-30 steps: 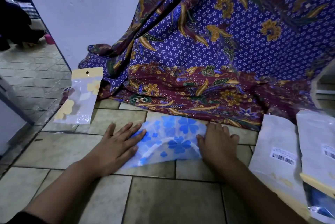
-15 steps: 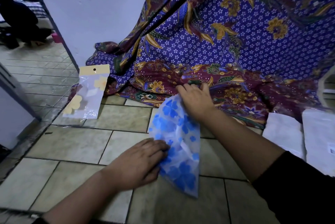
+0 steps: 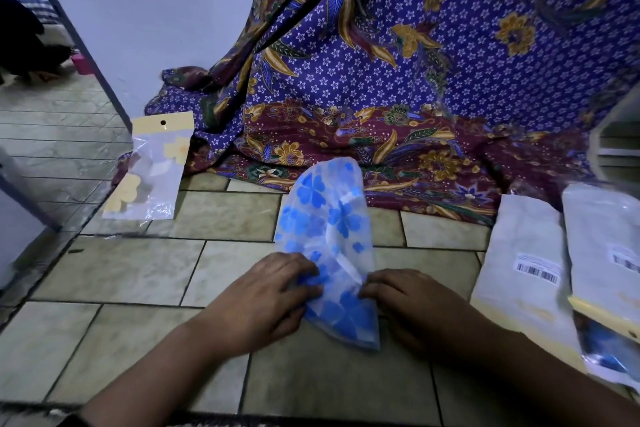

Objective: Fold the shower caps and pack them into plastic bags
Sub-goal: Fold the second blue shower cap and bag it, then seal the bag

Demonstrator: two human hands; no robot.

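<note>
A translucent shower cap (image 3: 327, 229) printed with blue flowers lies folded lengthwise on the tiled floor, running away from me. My left hand (image 3: 263, 302) lies on its near left edge, fingertips on the plastic. From the other side, my right hand (image 3: 412, 302) pinches the near right edge. A clear plastic bag (image 3: 152, 170) with a yellow header card and yellow flower shapes inside lies on the floor at the left.
A purple and maroon batik cloth (image 3: 398, 87) drapes down behind the cap onto the floor. Two white packets with barcode labels (image 3: 526, 260) (image 3: 609, 253) lie at the right, with more bagged items near the right edge. A grey wall corner stands at the left.
The cap went from spread sideways to folded lengthwise. My right hand came back from the cap's far end to its near right edge; my left hand stayed on the near left edge.
</note>
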